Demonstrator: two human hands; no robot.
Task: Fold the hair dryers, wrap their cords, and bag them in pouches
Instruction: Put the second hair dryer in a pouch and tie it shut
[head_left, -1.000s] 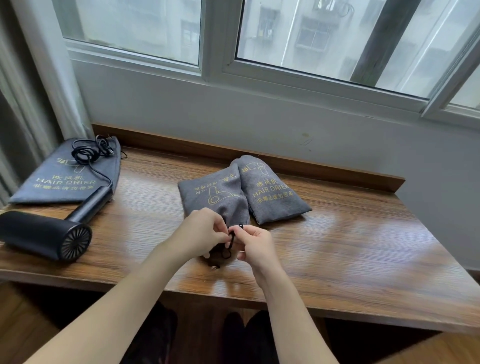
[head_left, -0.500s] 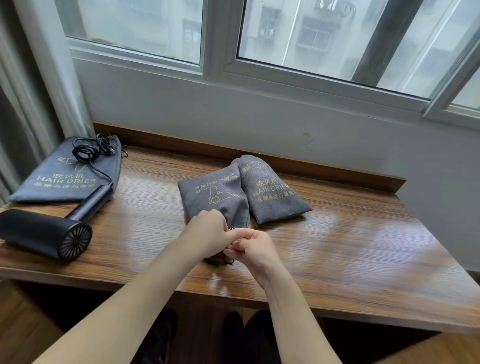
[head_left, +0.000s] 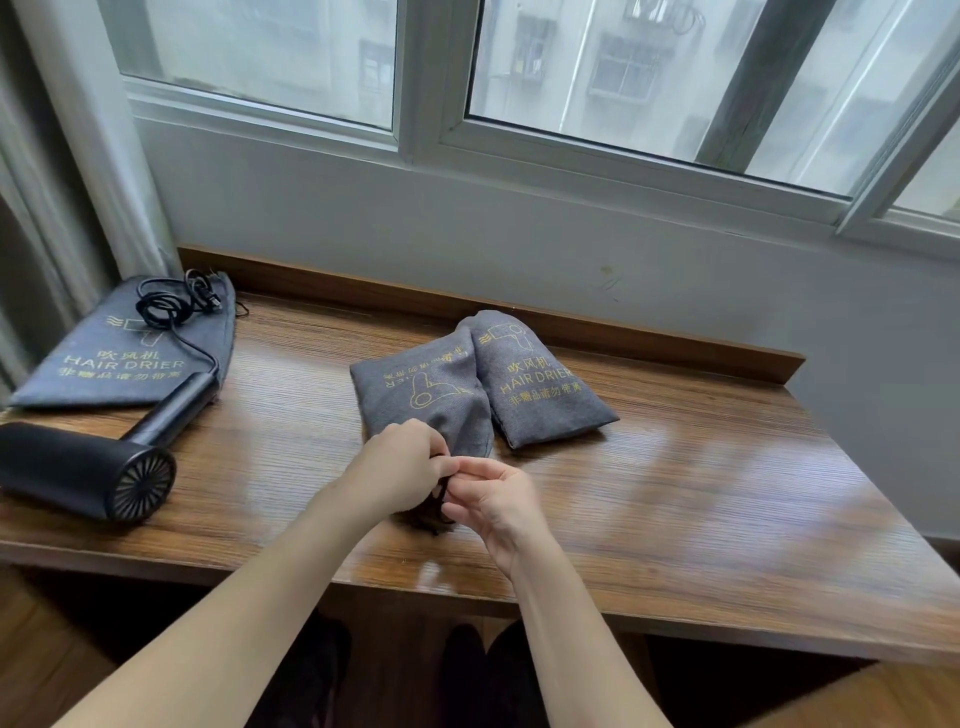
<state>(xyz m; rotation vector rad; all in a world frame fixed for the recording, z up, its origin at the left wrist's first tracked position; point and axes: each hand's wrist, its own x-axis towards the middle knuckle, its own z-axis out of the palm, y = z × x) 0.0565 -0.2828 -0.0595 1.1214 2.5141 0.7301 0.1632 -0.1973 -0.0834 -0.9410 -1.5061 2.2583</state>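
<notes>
Roughly speaking, the job is sitting about two-thirds done, judging by how things are lying on the wooden desk (head_left: 675, 519). Over at the far left, an empty grey pouch (head_left: 104, 369) printed "HAIR DRIER" is lying flat, and the last black hair dryer (head_left: 88, 467) is resting partly on it, handle still straight out and not folded. Its cord (head_left: 171, 312) is sitting in a loose coil on top of that flat pouch, so folding, wrapping and bagging are all waiting to be done for this one.

Moving toward the middle, a bulging pouch (head_left: 421, 400) is lying with its mouth facing the person, and this looks like the step in hand. The left hand (head_left: 400, 473) is curling its fingers around the gathered neck of that pouch, gripping it. Right beside it, touching fingertip to fingertip, the right hand (head_left: 493, 504) is pinching what appears to be the dark drawstring (head_left: 439, 512) at the mouth; the cord end is small and partly hidden, so the exact hold is hard to read. I judge the closure is being cinched or tied.

Further right, touching the middle one along its side, a second filled pouch (head_left: 540, 389) is lying apparently finished, its mouth hidden at the far end.
</notes>
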